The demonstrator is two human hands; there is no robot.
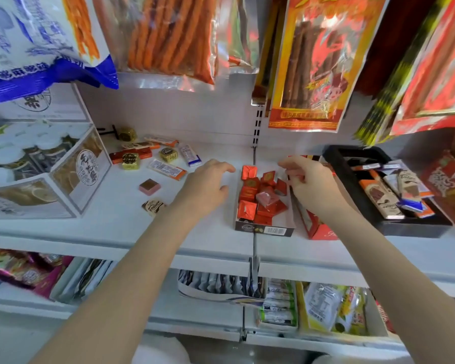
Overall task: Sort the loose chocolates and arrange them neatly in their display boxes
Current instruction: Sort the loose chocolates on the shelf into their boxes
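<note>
A small open display box point(263, 228) on the white shelf point(116, 222) holds several red foil chocolate squares point(247, 208) and one pink one point(265, 197), lying jumbled. My left hand point(205, 187) hovers just left of the box, fingers spread, holding nothing. My right hand point(306, 183) sits at the box's right side over a red box point(314, 225), fingers curled; I cannot see anything in them. Loose chocolates lie to the left: a pink square point(149, 186), a brown-wrapped piece point(154, 206), gold pieces point(130, 161) and orange-and-white bars point(166, 169).
A black tray point(415, 227) at the right holds several wrapped bars. A large printed carton point(45, 169) stands at the left. Snack bags point(168, 35) hang above the shelf. Packets fill the lower shelf point(279, 306).
</note>
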